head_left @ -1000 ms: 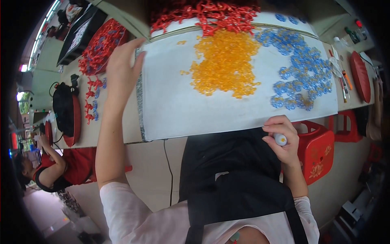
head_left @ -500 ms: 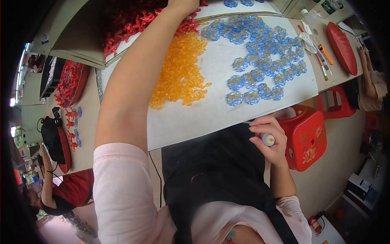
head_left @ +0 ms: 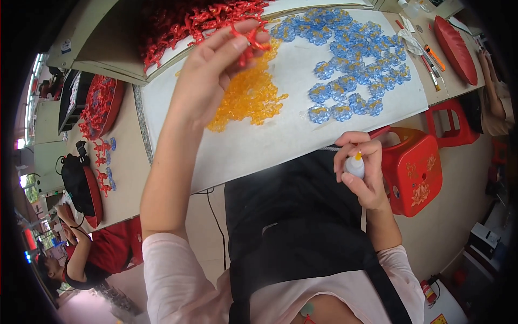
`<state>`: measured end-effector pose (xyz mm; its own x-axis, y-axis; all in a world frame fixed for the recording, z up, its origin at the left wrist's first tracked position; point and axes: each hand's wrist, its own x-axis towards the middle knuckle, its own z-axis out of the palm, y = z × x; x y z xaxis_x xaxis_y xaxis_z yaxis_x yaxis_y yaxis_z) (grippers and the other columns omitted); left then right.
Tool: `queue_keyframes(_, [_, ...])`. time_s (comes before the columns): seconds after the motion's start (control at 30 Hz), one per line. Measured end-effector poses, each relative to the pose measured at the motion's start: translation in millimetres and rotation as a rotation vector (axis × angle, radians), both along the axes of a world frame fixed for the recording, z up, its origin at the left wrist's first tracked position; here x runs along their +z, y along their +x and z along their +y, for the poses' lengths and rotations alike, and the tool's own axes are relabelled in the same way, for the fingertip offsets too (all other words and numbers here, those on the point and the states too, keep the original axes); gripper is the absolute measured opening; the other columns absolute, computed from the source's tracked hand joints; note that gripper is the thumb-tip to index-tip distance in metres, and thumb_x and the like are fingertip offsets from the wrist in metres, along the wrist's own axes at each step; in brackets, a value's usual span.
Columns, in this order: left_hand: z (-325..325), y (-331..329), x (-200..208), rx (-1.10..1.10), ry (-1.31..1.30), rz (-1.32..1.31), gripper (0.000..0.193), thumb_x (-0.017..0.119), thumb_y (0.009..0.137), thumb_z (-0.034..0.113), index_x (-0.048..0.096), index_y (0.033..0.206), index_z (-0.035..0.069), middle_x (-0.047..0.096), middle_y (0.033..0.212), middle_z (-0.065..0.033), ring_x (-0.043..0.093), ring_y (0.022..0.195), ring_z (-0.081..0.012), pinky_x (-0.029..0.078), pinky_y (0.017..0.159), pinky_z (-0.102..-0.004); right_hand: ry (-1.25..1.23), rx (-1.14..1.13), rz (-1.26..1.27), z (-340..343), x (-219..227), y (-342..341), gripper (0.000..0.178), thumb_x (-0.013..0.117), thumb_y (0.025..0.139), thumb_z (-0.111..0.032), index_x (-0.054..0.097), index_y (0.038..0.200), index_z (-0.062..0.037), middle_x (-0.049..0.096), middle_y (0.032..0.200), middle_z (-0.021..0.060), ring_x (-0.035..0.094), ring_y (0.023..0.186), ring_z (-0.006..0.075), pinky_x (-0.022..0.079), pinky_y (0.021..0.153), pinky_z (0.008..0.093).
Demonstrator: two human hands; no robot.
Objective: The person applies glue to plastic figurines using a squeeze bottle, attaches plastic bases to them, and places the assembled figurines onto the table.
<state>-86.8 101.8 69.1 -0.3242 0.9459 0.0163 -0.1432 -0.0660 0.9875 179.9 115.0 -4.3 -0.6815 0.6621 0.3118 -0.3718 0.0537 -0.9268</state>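
Above the worktable, my left hand (head_left: 213, 67) pinches a small red figure-like plastic piece (head_left: 249, 44) between thumb and fingers. Behind it lies a heap of similar red pieces (head_left: 183, 27). Beneath that hand spreads a pile of translucent orange pieces (head_left: 251, 102). By the table's front edge, my right hand (head_left: 369, 170) is closed around a small white squeeze bottle (head_left: 354, 167) with a yellow nozzle pointing up. A thin metal tool (head_left: 330, 148) sticks out past its fingers. Blue translucent flower-shaped pieces (head_left: 345, 83) with yellowish middles cover the right side of the white work surface (head_left: 270, 143).
A cabinet shelf (head_left: 105, 59) borders the back left. Brushes and an orange-handled cutter (head_left: 433, 58) lie at right beside a red tray (head_left: 454, 51). Red stools (head_left: 415, 178) stand at the front right. A person (head_left: 81, 254) sits at far left.
My left hand has come back from the red heap toward me, now with a red piece in its fingers. My right hand has tilted the bottle, so the nozzle points more upward.
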Motion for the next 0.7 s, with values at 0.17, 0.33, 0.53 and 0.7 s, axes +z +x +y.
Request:
queue_keyframes(0.17, [-52.3, 36.8, -28.7, -0.113, -0.047, -0.527, 0.040, 0.050, 0.083, 0.009, 0.039, 0.120, -0.001, 0.054, 0.106, -0.0131, 0.055, 0.085, -0.0147, 0.042, 0.082, -0.0248, 0.091, 0.018, -0.159, -3.8, 16.9, -3.0, 0.030, 0.055, 0.074, 0.000, 0.050, 0.104, 0.0018, 0.040, 0.104, 0.0131, 0.052, 0.085, 0.0184, 0.045, 0.070, 0.0272])
queue_keyframes(0.33, [-71.8, 59.8, -47.8, -0.072, -0.088, -0.703, 0.033, 0.050, 0.082, 0.005, 0.043, 0.113, -0.002, 0.054, 0.101, -0.0137, 0.056, 0.094, -0.0223, 0.050, 0.077, -0.0280, 0.012, -0.056, -0.124, -13.6, 26.3, -4.4, 0.036, 0.054, 0.076, -0.001, 0.047, 0.111, 0.0038, 0.040, 0.103, 0.0128, 0.055, 0.083, 0.0208, 0.050, 0.066, 0.0265])
queue_keyframes(0.53, [-83.5, 64.8, -68.6, -0.130, 0.026, -0.779, 0.033, 0.055, 0.082, 0.013, 0.046, 0.110, 0.000, 0.055, 0.095, -0.0121, 0.056, 0.079, -0.0170, 0.047, 0.070, -0.0252, 0.063, -0.122, 0.031, -12.1, 21.3, -2.3, 0.034, 0.056, 0.076, -0.001, 0.048, 0.109, 0.0037, 0.044, 0.103, 0.0157, 0.058, 0.078, 0.0235, 0.052, 0.062, 0.0293])
queue_keyframes(0.7, [-86.7, 74.5, -61.6, -0.102, 0.013, -0.714, 0.030, 0.056, 0.081, 0.011, 0.049, 0.108, -0.001, 0.057, 0.091, -0.0081, 0.055, 0.073, -0.0120, 0.047, 0.069, -0.0243, -0.056, -0.176, 0.101, -12.8, 23.2, -5.8, 0.033, 0.061, 0.072, -0.003, 0.043, 0.101, 0.0015, 0.050, 0.095, 0.0168, 0.059, 0.075, 0.0237, 0.052, 0.059, 0.0294])
